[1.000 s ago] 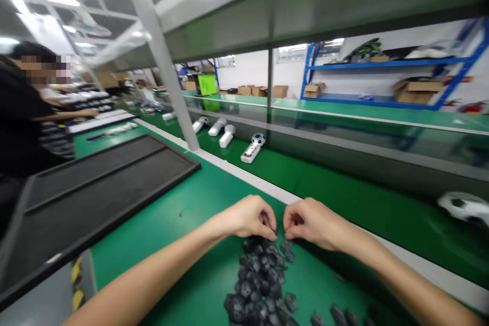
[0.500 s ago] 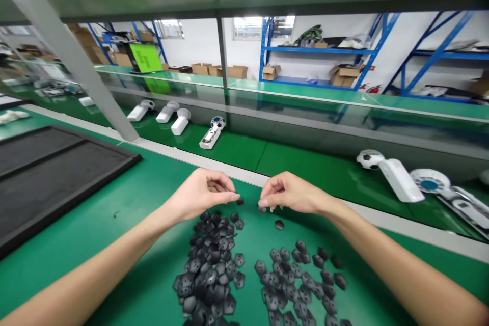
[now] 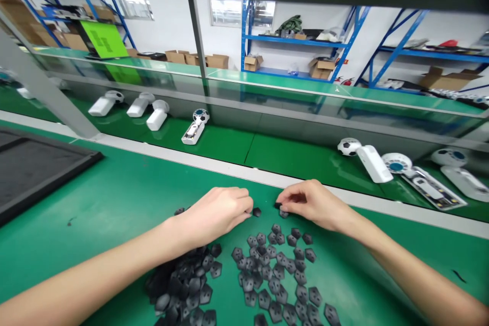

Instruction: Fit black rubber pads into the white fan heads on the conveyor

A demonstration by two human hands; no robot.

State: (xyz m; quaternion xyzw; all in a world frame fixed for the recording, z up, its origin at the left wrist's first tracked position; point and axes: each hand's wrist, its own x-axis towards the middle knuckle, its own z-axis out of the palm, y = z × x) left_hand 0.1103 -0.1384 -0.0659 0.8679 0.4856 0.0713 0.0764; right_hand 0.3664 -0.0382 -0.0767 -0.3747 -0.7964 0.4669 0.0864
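My left hand lies curled over the green mat, its fingertips hidden, close to a lone dark grey rubber piece. My right hand reaches down with its fingertips on a similar small piece. Below the hands are two heaps of these pentagonal pieces. The left heap is denser and lies partly under my left forearm. The right heap is more spread out, its pieces lying singly.
A black rimmed tray lies on the mat at the left. Beyond a pale raised edge, white handheld devices and football-patterned ones stand on a lower green bench. Behind a glass partition are blue shelves with cardboard boxes.
The view has swung further right and the tray has slid left. My hands have dropped closer to the mat, and the right heap is more spread out.
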